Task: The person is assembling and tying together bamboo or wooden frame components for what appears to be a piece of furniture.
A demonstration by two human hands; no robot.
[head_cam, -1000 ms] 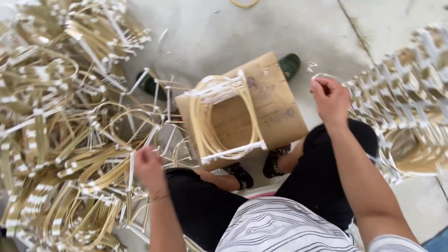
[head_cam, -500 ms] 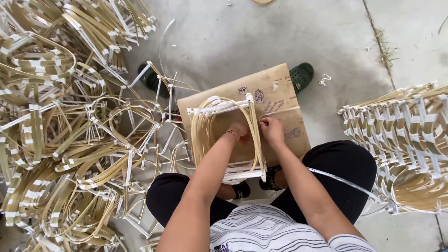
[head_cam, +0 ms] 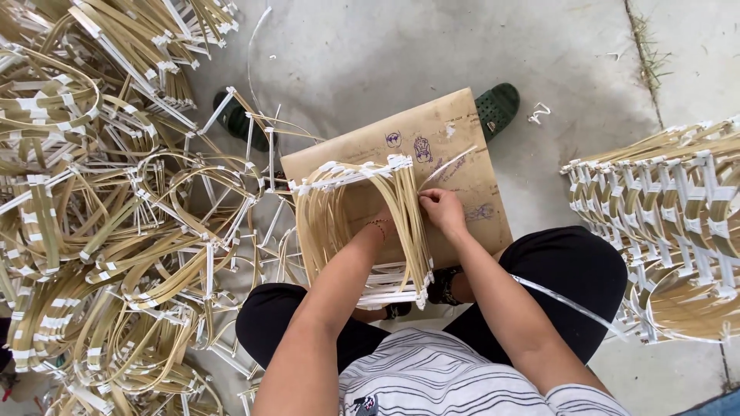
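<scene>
At the centre of the frame we see a bundle of bent bamboo strips (head_cam: pixel 362 231), bound with white tape, lying on a brown board (head_cam: pixel 462 154) across our knees. Its long axis runs from the taped end at upper centre down toward our lap, tilted slightly to the left. Our right hand (head_cam: pixel 443 209) rests against the bundle's right edge, fingers pinched narrow on a thin strip there; a white tape strip (head_cam: pixel 570 304) trails across our right thigh. Our left hand (head_cam: pixel 383 227) reaches inside the loop of strips, where they partly hide it, so we cannot tell how far it is closed. Both hands touch the bundle, the right being the more exposed. Loose loops (head_cam: pixel 116 231) fill the left of the frame; a stacked pile (head_cam: pixel 671 223) stands at right.
</scene>
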